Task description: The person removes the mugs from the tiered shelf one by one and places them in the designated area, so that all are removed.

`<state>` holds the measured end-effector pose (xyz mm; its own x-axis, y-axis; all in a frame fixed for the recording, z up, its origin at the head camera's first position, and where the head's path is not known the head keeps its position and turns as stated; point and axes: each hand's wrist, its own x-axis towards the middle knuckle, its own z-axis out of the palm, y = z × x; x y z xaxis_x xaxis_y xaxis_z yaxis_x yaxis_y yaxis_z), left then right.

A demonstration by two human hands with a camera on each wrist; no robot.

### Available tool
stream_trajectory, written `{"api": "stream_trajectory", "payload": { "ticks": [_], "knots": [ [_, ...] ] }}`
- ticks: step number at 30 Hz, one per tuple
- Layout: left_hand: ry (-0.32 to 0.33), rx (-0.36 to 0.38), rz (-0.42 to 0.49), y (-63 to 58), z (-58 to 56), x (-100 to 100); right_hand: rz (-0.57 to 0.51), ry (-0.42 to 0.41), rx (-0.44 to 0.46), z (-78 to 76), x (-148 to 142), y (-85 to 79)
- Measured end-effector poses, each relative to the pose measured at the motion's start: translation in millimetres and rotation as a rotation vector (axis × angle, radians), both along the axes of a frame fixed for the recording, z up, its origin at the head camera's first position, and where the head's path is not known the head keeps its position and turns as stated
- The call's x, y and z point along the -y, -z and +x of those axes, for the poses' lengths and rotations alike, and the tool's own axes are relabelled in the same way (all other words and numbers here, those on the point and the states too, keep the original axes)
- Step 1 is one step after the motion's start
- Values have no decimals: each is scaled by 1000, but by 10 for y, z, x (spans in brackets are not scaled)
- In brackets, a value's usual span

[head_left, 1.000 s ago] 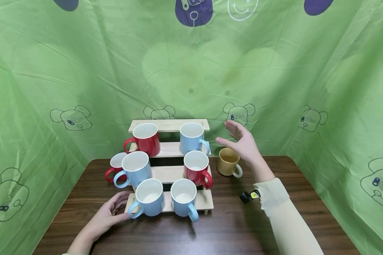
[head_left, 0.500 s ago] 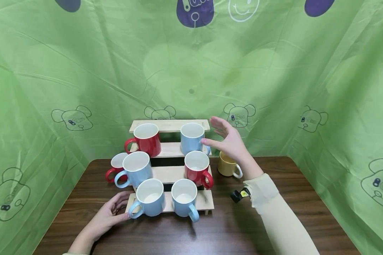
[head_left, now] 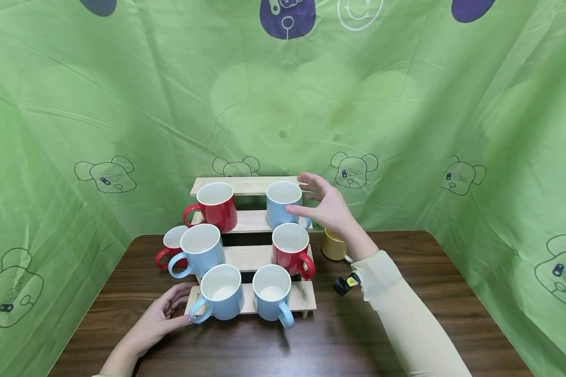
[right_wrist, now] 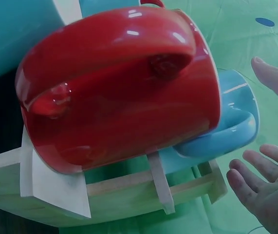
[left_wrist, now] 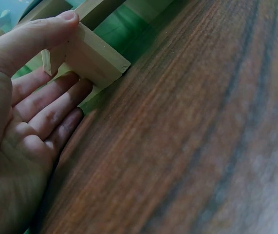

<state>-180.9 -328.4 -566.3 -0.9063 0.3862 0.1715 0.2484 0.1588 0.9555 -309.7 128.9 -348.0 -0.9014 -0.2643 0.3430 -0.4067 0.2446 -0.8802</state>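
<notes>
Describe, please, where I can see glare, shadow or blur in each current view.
Head view: glare on the front of the table, a shadow beside the right sleeve; left wrist view: dim, the left hand in shade, the table's grain blurring toward the lower right; right wrist view: white highlights on the red mug.

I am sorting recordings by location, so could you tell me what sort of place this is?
Probably a staged recording booth: green printed cloth surrounds a brown wood-grain table on three sides, and a stepped rack holding mugs stands on it.
</notes>
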Motion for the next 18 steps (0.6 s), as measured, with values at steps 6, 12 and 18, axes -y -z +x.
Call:
{"api": "stream_trajectory", "payload": {
  "ticks": [6, 12, 18],
  "knots": [
    [-5, 4, -10, -6, -3, -4, 2, -9, 34, -5, 66, 24],
    [-19, 33, -20, -24, 5, -5, 37, -10, 47, -23, 85, 42],
    [-8, 11, -12, -7, 4, 5, 66, -6, 31, -71, 112, 62]
  ]
}}
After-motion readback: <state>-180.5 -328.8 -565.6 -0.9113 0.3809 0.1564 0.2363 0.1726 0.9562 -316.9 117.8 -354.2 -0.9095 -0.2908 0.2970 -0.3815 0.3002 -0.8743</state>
